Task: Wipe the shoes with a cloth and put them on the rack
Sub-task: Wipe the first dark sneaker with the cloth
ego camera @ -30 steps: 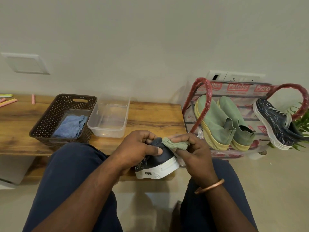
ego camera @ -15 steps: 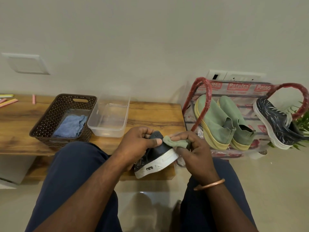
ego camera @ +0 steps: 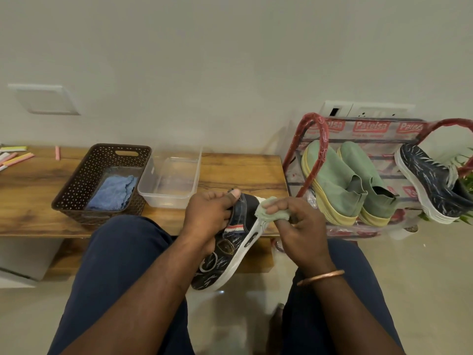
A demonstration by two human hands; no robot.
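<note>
Tilted further toe-down, the patterned sneaker (ego camera: 226, 252) is gripped at its heel by the left hand (ego camera: 207, 217); the right hand (ego camera: 302, 234) pinches a green cloth (ego camera: 271, 215) against its sole.

Grips the dark shoe (ego camera: 230, 254) with the left hand (ego camera: 207, 216), thumb laid over its upper end. Pinches the green cloth (ego camera: 268, 213) in the curled fingers of the right hand (ego camera: 297, 226). Holds both forearms angled inward.

basket (ego camera: 76, 190) left of tub (ego camera: 190, 185) on bench (ego camera: 243, 172) | rack (ego camera: 311, 139) right, three shoes on it
</note>
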